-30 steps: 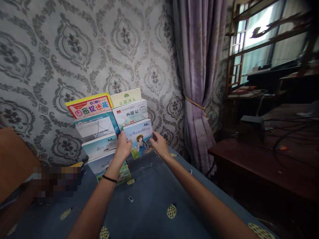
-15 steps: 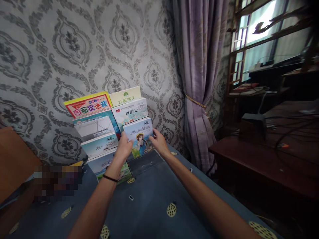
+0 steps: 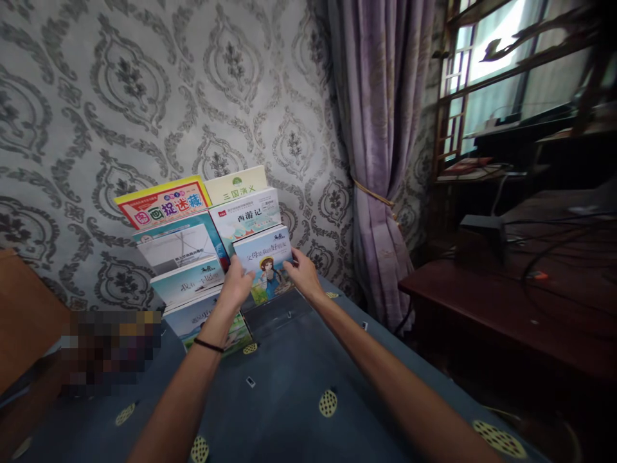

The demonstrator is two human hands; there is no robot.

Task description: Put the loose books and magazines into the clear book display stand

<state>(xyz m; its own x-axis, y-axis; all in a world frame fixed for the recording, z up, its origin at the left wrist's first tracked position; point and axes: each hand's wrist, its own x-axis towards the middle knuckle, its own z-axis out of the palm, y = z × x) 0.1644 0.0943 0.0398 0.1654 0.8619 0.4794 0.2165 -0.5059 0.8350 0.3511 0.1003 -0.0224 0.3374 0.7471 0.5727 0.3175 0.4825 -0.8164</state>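
Note:
Between my two hands is a light-blue picture book [image 3: 266,273] with a hat-wearing girl on its cover. My left hand [image 3: 236,284] is closed on its left edge, and my right hand [image 3: 303,273] grips the right edge, thumb on the front. The book leans in the right column of a tiered, see-through stand [image 3: 272,318]. Behind it rise a white book [image 3: 248,215] and a cream book [image 3: 237,186]. In the left column are a yellow-and-red book [image 3: 168,204], a grey-and-teal book [image 3: 180,247], a pale-blue book [image 3: 187,281] and a landscape-covered book [image 3: 186,323], partly hidden by my left wrist.
Under the stand spreads a dark-blue cloth [image 3: 284,399] with yellow pineapple prints, against a patterned wall [image 3: 183,83]. A purple curtain [image 3: 380,128] hangs behind the right corner. Farther right is a dark-red table [image 3: 457,302] with cables. A brown board or box [image 3: 29,315] stands at left.
The whole view has shifted slightly, so everything sits a little further left. Both hands keep their hold on the book, which has hardly moved against the stand.

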